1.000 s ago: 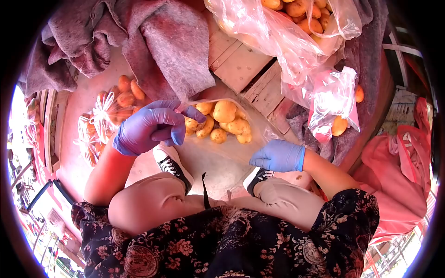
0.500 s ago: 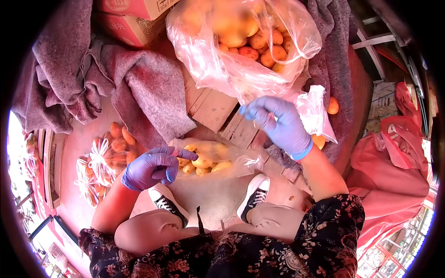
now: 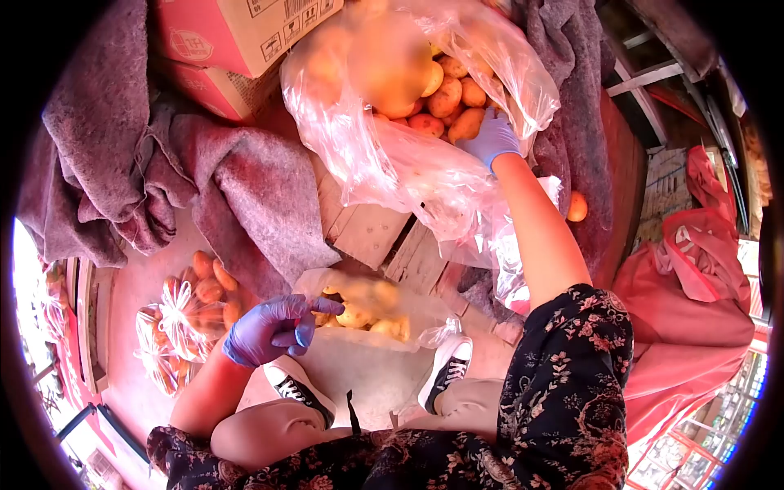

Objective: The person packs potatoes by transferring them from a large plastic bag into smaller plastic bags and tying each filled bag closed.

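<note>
My right hand (image 3: 493, 139), in a blue-purple glove, reaches into a large clear plastic bag (image 3: 384, 167) full of potatoes. Its thumb and fingers lie around a potato (image 3: 466, 125) near the bag's right side; the fingertips are partly hidden. My left hand (image 3: 273, 328), gloved the same way, hovers at the left end of a smaller clear bag (image 3: 425, 314) on the floor. Its index finger points over the yellow potatoes (image 3: 355, 314) inside that bag, while the other fingers curl loosely with nothing visible between them.
Tied clear bags of reddish-brown potatoes (image 3: 208, 290) stand at the left. Grey blankets (image 3: 253, 196) lie over the floor and boards (image 3: 367, 233). Cardboard boxes (image 3: 216, 90) are stacked at the back left. A loose potato (image 3: 577, 206) rests on the right blanket, beside red cloth (image 3: 686, 302).
My right hand has moved forward from above the near edge of the large bag to the potatoes inside it. My left hand stays by the small bag. The view has shifted slightly.
</note>
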A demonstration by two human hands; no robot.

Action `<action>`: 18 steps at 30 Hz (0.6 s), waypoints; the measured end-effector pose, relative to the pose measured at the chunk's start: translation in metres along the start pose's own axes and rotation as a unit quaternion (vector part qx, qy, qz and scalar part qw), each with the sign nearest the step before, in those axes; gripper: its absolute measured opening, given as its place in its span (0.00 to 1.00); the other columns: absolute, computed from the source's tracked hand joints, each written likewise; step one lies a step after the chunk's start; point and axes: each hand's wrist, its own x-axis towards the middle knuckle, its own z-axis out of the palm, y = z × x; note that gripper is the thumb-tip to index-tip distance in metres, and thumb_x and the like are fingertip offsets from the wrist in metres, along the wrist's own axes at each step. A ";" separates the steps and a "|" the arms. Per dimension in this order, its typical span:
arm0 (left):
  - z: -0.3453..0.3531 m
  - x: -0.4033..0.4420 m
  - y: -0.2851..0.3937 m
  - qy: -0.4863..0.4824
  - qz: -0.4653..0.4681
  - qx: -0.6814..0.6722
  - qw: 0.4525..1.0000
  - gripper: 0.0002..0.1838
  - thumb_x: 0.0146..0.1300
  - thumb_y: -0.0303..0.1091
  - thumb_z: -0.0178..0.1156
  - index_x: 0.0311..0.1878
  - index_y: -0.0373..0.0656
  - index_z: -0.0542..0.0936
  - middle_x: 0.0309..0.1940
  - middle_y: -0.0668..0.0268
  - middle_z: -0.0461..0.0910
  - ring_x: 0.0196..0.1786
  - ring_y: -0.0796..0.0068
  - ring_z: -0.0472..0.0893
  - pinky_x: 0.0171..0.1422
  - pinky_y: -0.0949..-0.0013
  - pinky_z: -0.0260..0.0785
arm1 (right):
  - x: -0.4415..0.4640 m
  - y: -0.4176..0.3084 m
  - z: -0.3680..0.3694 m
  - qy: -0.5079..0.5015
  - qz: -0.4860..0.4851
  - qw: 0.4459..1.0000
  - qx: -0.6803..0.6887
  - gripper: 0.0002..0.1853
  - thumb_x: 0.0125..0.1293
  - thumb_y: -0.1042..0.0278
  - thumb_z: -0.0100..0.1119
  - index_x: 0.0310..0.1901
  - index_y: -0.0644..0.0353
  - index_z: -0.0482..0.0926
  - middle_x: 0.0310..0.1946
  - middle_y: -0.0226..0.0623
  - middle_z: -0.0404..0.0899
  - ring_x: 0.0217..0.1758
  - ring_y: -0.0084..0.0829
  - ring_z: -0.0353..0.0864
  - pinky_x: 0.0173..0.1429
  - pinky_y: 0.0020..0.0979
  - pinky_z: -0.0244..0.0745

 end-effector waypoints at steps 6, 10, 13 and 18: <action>-0.002 0.011 0.010 0.003 -0.028 -0.036 0.999 0.27 0.66 0.45 0.47 0.58 0.30 0.67 0.19 0.73 0.67 0.14 0.87 0.54 0.26 0.80 0.53 | 0.027 -0.002 -0.004 -0.039 0.004 0.999 0.035 0.66 0.30 0.32 0.69 0.66 0.70 0.50 0.66 0.53 0.53 0.68 0.45 0.56 0.67 0.36 0.59; -0.003 0.016 0.011 0.003 -0.031 -0.034 0.999 0.27 0.66 0.45 0.46 0.59 0.31 0.66 0.19 0.74 0.66 0.14 0.87 0.54 0.27 0.81 0.53 | 0.024 -0.016 -0.001 0.002 0.072 0.991 0.117 0.59 0.31 0.36 0.72 0.62 0.68 0.60 0.61 0.50 0.63 0.65 0.43 0.63 0.65 0.34 0.62; 0.002 0.016 0.013 0.020 -0.033 -0.043 0.998 0.26 0.67 0.43 0.45 0.59 0.31 0.66 0.19 0.74 0.66 0.15 0.88 0.54 0.27 0.80 0.54 | 0.014 -0.008 -0.002 -0.038 -0.022 0.954 0.298 0.51 0.34 0.42 0.74 0.58 0.65 0.64 0.53 0.47 0.72 0.59 0.41 0.70 0.61 0.34 0.65; 0.001 0.017 0.007 0.018 -0.018 -0.047 0.999 0.22 0.66 0.38 0.46 0.56 0.31 0.68 0.21 0.74 0.67 0.15 0.88 0.54 0.29 0.80 0.55 | 0.001 -0.010 -0.003 -0.022 -0.190 0.961 0.201 0.40 0.38 0.47 0.71 0.51 0.63 0.68 0.49 0.50 0.75 0.53 0.43 0.74 0.55 0.37 0.68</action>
